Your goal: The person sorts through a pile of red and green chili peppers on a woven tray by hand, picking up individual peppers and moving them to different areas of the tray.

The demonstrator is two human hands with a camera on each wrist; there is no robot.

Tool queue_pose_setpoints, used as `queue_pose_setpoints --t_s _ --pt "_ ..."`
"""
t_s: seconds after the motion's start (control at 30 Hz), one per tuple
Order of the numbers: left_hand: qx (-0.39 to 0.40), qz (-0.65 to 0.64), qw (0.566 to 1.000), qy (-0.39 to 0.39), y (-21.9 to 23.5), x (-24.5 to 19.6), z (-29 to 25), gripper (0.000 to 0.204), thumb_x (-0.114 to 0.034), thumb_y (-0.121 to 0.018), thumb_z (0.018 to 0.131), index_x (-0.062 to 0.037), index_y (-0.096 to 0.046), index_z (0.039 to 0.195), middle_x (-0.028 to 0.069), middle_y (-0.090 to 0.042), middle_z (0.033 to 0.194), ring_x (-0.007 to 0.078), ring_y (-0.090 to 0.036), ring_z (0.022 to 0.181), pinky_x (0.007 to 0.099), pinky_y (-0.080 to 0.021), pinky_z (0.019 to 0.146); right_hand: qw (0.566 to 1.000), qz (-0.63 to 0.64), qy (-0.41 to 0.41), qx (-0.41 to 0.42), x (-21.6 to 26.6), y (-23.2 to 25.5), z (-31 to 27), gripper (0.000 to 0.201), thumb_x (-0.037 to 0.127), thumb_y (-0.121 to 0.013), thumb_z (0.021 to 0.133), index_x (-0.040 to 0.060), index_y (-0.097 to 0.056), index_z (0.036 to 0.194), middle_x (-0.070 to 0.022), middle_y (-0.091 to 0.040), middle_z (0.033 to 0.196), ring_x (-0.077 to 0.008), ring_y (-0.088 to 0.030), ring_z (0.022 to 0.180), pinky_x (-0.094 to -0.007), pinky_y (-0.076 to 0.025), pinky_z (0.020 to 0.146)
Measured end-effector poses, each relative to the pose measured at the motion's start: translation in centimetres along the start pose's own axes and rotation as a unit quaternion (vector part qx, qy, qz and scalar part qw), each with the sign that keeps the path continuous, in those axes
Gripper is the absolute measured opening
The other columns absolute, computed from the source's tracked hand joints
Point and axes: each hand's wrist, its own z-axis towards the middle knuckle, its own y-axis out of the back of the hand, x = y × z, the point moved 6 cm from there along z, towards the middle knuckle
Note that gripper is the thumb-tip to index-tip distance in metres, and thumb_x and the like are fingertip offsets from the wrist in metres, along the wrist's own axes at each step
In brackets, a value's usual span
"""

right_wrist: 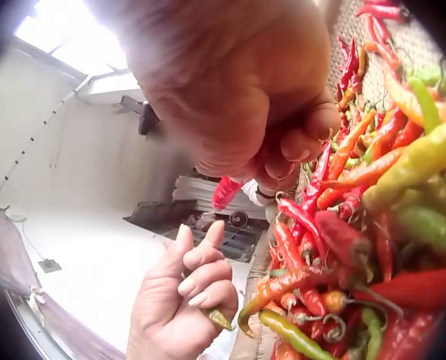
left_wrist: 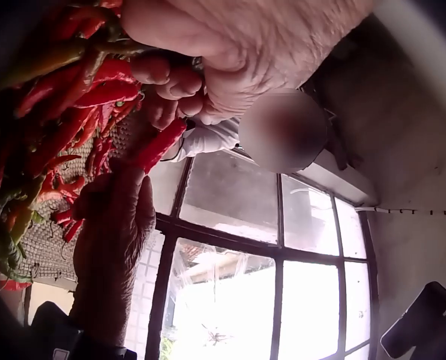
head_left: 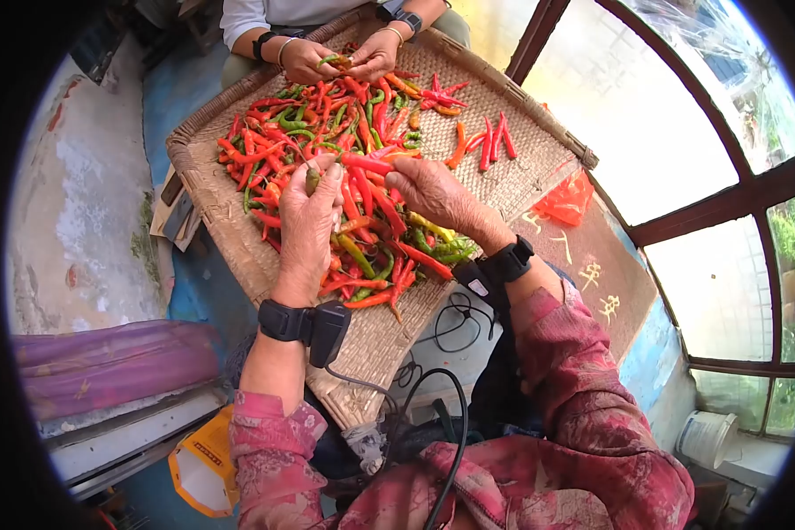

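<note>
My right hand [head_left: 437,190] pinches a red chili pepper [head_left: 367,163] over the heap, its other end pointing toward my left hand [head_left: 309,216]. Curled fingers of the left hand keep an olive-green chili pepper [right_wrist: 221,319] against the palm; most of it is hidden. In the right wrist view, the left thumb and forefinger tips stand close together, just below the red chili pepper's end. Below both hands lies a heap of red, orange and green chili peppers [head_left: 384,216] on a woven tray [head_left: 238,252].
Across the tray another person's hands [head_left: 371,57] handle small green and brownish pieces. A few red chilies [head_left: 496,141] lie apart at the right. A red plastic bag [head_left: 567,199] sits beside the tray. Black cables [head_left: 455,389] hang near my lap, and framed windows [head_left: 662,106] stand at the right.
</note>
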Motion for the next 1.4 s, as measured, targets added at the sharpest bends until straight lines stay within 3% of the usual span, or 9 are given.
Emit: queue_pose_setpoints --t_s 0.07,0.13,0.37,0.73,0.87,0.93,1.1,1.2,1.4 --pt "-0.009 0.003 1.000 -0.003 0.6 -0.2 0.2 0.028 -0.021 -0.060 0.087 -0.0046 -0.055 0.109 -0.0041 -0.047 0.067 0.0017 -0.037 0.048 0.0159 -0.031 0.041 0.988 -0.100 -0.121 -0.015 -3.4 2.3 0.5 0.023 0.024 -0.053 0.088 0.0032 -0.054 0.098 -0.0199 -0.057 0.078 -0.0374 -0.056 0.077 -0.0455 -0.044 0.065" --pt "0.003 -0.009 1.000 -0.008 0.8 -0.5 0.2 0.029 -0.022 -0.059 0.088 -0.0015 -0.053 0.108 -0.0035 -0.047 0.066 0.0011 -0.038 0.050 0.0160 -0.032 0.041 0.928 -0.310 -0.079 -0.191 -3.3 4.8 0.3 0.026 0.018 -0.057 0.084 0.0046 -0.055 0.106 -0.0167 -0.058 0.092 -0.0335 -0.055 0.091 -0.0429 -0.044 0.074" --pt "0.055 0.061 0.997 0.005 -0.2 -0.7 -0.7 0.019 -0.019 -0.056 0.090 -0.0032 -0.057 0.100 -0.0042 -0.049 0.069 0.0011 -0.041 0.056 0.0157 -0.034 0.047 0.961 -0.264 0.050 -0.065 -2.8 -1.8 2.7 0.039 0.011 -0.056 0.079 0.0051 -0.051 0.117 -0.0134 -0.052 0.115 -0.0312 -0.050 0.103 -0.0398 -0.041 0.087" --pt "0.048 0.075 0.996 0.007 1.2 -1.2 -1.2 0.021 -0.023 -0.053 0.092 -0.0053 -0.057 0.102 -0.0047 -0.047 0.067 0.0009 -0.039 0.054 0.0140 -0.034 0.049 0.952 -0.296 0.023 -0.079 -3.6 -2.3 2.8 0.014 0.015 -0.053 0.083 0.0034 -0.047 0.088 -0.0170 -0.055 0.077 -0.0350 -0.056 0.077 -0.0444 -0.043 0.064" --pt "0.057 0.089 0.994 0.027 0.7 -0.9 -1.3 0.026 -0.026 -0.052 0.092 -0.0041 -0.057 0.104 -0.0045 -0.047 0.068 0.0011 -0.040 0.056 0.0162 -0.035 0.049 0.976 -0.144 -0.128 -0.105 -3.3 0.8 2.2 0.019 0.019 -0.048 0.088 0.0006 -0.047 0.086 -0.0219 -0.057 0.074 -0.0405 -0.056 0.073 -0.0470 -0.044 0.062" --pt "0.055 0.083 0.994 0.034 0.6 -0.2 -1.2 0.027 -0.027 -0.053 0.092 -0.0040 -0.057 0.104 -0.0039 -0.048 0.067 0.0015 -0.040 0.054 0.0165 -0.035 0.048 0.989 0.003 -0.071 -0.127 -3.0 0.5 1.8 0.022 0.019 -0.046 0.090 -0.0011 -0.048 0.083 -0.0232 -0.053 0.067 -0.0417 -0.053 0.061 -0.0473 -0.042 0.057" --pt "0.063 0.069 0.993 0.069 -1.0 2.1 -0.7 0.041 -0.031 -0.055 0.090 0.0012 -0.052 0.115 -0.0031 -0.047 0.067 0.0026 -0.039 0.048 0.0174 -0.032 0.043 0.930 0.332 -0.158 -0.021 0.0 -1.9 -0.5 0.035 0.031 -0.039 0.096 0.0013 -0.050 0.082 0.0024 -0.045 0.060 -0.0057 -0.042 0.051 -0.0223 -0.034 0.045" --pt "0.058 0.050 0.994 0.079 -1.2 3.3 -0.4 0.058 -0.038 -0.061 0.085 0.0033 -0.044 0.121 -0.0038 -0.044 0.062 0.0034 -0.039 0.046 0.0190 -0.031 0.039 0.907 0.381 -0.175 0.035 1.4 -3.0 -1.0 0.034 0.037 -0.037 0.097 0.0058 -0.048 0.089 0.0054 -0.041 0.059 -0.0024 -0.037 0.048 -0.0182 -0.030 0.041" --pt "0.062 0.099 0.989 0.092 -1.9 2.2 0.1 0.035 -0.037 -0.065 0.081 -0.0024 -0.061 0.084 -0.0024 -0.050 0.064 0.0040 -0.046 0.055 0.0200 -0.036 0.047 0.915 0.377 -0.113 0.087 2.5 -3.5 -1.4 0.038 0.039 -0.034 0.097 0.0054 -0.050 0.088 0.0033 -0.044 0.057 -0.0041 -0.039 0.047 -0.0195 -0.031 0.040"
